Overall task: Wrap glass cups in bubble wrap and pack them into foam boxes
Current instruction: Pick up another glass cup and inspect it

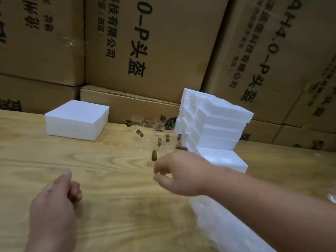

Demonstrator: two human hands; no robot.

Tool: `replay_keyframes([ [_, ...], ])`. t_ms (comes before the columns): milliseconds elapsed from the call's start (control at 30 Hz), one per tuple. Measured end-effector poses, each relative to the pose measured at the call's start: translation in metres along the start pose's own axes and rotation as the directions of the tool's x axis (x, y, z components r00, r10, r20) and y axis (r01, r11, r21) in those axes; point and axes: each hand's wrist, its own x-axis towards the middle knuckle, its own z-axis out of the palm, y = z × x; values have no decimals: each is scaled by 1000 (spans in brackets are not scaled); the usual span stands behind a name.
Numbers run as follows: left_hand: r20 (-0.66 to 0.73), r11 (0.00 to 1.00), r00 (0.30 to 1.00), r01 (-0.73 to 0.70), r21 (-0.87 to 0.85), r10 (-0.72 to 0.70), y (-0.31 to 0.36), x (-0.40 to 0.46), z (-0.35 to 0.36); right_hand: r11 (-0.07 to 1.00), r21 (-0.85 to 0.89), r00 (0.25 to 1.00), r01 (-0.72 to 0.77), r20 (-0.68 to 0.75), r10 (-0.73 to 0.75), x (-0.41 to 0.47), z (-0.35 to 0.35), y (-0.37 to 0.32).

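Several clear glass cups (pixel 156 137) with brown wooden handles stand clustered at the back middle of the wooden table (pixel 109 179). My right hand (pixel 180 173) hovers just in front of them, fingers loosely curled, holding nothing. My left hand (pixel 54 200) hangs over the near left of the table, fingers curled with the thumb up, empty. A closed white foam box (pixel 76 120) sits at the back left. A stack of white foam box parts (pixel 214 122) rises right of the cups. Bubble wrap (pixel 223 226) lies under my right forearm.
Large brown cardboard cartons (pixel 145 51) with printed characters wall off the far side of the table. One lower foam piece (pixel 223 159) lies at the stack's foot. Something clear and shiny shows at the right edge (pixel 331 198).
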Motion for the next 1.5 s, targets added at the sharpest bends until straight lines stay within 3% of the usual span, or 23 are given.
replay_keyframes([
  [67,74,999,997,-30,23,28,-3,1,-7,987,56,968,-148,-197,156,-12,-24,36],
  [167,130,997,989,-73,29,68,-7,2,-12,924,152,844,-352,-375,383,-25,-47,97],
  [233,130,997,989,-71,40,65,-7,4,-11,875,136,793,-465,-375,480,-32,-48,133],
  [333,141,995,988,-73,72,63,-8,6,-10,822,36,803,-568,-194,563,-36,-29,163],
  [533,113,997,991,-74,31,71,-6,3,-9,929,32,904,-367,-221,365,5,18,124],
  [600,19,998,998,-56,-21,57,-8,4,-4,945,59,923,-321,-206,327,30,30,103],
  [667,-46,997,998,-54,-51,51,-11,5,-2,925,64,913,-374,-149,379,53,42,89],
  [767,-63,996,997,-58,-63,54,-13,6,-3,832,88,836,-548,14,549,77,58,82],
  [867,-59,995,995,-79,-68,75,-12,3,-4,775,112,783,-622,104,613,86,70,80],
  [1200,-39,993,994,-105,-54,102,-7,-3,-1,782,24,782,-623,52,621,63,45,49],
  [1367,8,986,998,-64,-152,66,-4,-6,-1,792,361,826,-492,-94,556,16,26,-10],
  [1500,215,987,974,-31,-159,65,-2,-15,4,600,760,908,-248,-34,418,-3,62,-54],
])
